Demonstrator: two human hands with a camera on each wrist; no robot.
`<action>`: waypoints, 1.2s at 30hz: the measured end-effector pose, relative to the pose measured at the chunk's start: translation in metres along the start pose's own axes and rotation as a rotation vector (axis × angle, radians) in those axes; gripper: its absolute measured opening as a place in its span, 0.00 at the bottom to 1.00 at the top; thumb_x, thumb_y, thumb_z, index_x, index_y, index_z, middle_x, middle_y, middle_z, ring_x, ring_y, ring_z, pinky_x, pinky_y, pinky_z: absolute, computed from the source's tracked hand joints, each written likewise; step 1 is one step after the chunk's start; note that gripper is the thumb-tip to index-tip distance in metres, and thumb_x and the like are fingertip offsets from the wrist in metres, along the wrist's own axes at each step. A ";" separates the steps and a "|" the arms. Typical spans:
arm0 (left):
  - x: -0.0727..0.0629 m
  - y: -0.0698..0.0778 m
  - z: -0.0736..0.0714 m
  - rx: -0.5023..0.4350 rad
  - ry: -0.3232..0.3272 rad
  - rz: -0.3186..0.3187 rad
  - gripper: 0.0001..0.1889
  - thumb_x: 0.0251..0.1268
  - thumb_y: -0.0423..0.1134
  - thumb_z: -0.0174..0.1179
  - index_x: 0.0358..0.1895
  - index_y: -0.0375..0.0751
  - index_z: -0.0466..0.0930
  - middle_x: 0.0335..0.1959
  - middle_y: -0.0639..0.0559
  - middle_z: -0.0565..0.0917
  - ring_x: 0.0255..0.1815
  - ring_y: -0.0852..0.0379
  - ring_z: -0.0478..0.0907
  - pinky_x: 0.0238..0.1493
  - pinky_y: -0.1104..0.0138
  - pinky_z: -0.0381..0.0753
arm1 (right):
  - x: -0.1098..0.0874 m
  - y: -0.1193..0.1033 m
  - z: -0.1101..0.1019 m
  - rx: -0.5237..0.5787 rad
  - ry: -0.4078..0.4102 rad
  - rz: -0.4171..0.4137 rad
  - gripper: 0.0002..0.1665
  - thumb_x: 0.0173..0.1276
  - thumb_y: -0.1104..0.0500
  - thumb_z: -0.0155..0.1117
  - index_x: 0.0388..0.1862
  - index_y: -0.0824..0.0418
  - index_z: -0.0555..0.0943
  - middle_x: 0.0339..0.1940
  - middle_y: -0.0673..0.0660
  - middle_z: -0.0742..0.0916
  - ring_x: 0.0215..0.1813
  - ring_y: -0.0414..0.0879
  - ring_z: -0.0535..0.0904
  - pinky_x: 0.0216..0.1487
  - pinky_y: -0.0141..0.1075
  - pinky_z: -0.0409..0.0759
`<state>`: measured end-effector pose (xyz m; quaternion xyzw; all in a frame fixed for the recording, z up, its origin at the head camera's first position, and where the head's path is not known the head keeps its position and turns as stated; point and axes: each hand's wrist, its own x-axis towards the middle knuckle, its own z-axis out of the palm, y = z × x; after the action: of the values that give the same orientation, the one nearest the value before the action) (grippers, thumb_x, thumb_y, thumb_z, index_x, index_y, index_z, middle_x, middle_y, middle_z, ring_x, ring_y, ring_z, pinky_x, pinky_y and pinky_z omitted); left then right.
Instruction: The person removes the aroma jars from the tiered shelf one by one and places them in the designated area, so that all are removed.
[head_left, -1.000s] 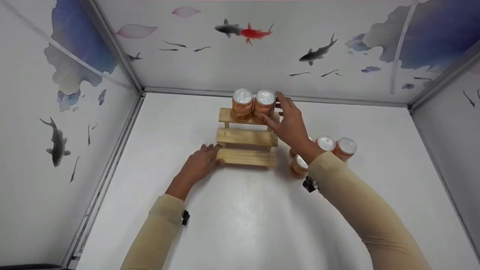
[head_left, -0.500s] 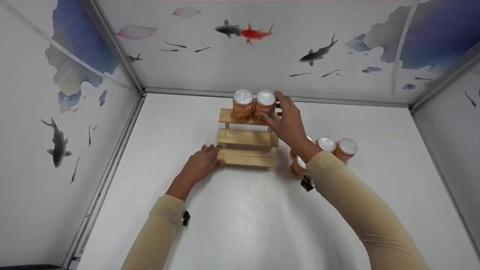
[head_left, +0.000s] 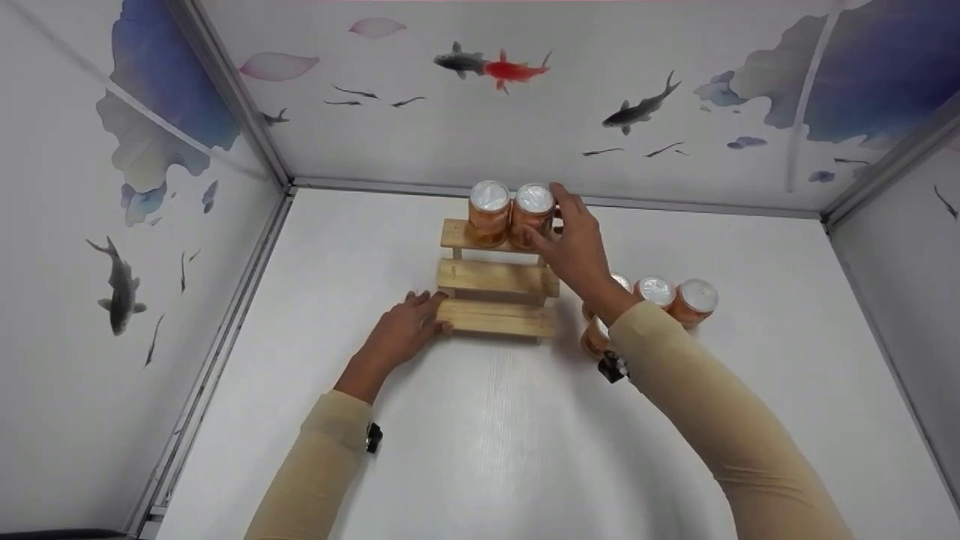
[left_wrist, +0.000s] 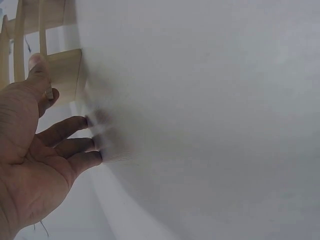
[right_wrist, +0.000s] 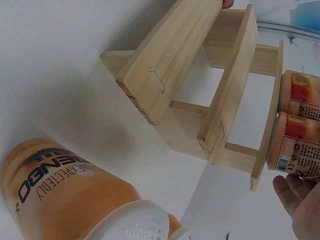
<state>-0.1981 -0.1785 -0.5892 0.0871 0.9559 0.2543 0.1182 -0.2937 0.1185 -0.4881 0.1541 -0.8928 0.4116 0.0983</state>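
A three-tier wooden step rack (head_left: 496, 275) stands near the back of the table. Two orange cans with silvery lids are side by side on its top board. My right hand (head_left: 579, 247) holds the right-hand can (head_left: 534, 217), thumb at the front and fingers round its far side. Touching or nearly so is the left-hand can (head_left: 489, 217). At the rack's lower left end, my left hand (head_left: 401, 330) pinches the lowest board, thumb (left_wrist: 37, 65) on top; the other fingers reach down toward the table in the left wrist view.
Several more orange cans stand right of the rack, partly hidden behind my right forearm; one can (head_left: 696, 301) is outermost. Another can (right_wrist: 75, 195) looms close in the right wrist view. White panels with painted fish enclose the table (head_left: 480, 442) behind and on both sides.
Both hands keep their places on the rack and the can. The whole head view has shifted slightly, and my right forearm has drawn a little to the left.
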 end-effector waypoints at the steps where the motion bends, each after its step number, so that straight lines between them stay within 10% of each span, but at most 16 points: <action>1: 0.000 0.000 0.000 0.004 0.000 0.000 0.35 0.85 0.59 0.59 0.86 0.52 0.68 0.85 0.33 0.70 0.88 0.28 0.62 0.83 0.33 0.69 | 0.000 0.000 0.001 -0.002 0.003 -0.005 0.49 0.77 0.52 0.78 0.87 0.65 0.65 0.71 0.69 0.82 0.70 0.62 0.84 0.65 0.50 0.89; 36: -0.001 0.001 0.001 0.022 0.010 0.009 0.33 0.87 0.56 0.59 0.86 0.49 0.68 0.85 0.33 0.71 0.88 0.29 0.63 0.83 0.33 0.69 | -0.005 -0.001 -0.011 0.015 0.063 -0.082 0.44 0.71 0.53 0.83 0.78 0.65 0.73 0.67 0.66 0.85 0.66 0.61 0.87 0.59 0.52 0.90</action>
<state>-0.1970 -0.1776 -0.5896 0.0914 0.9588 0.2446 0.1114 -0.2879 0.1272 -0.4820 0.1784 -0.8790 0.4188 0.1420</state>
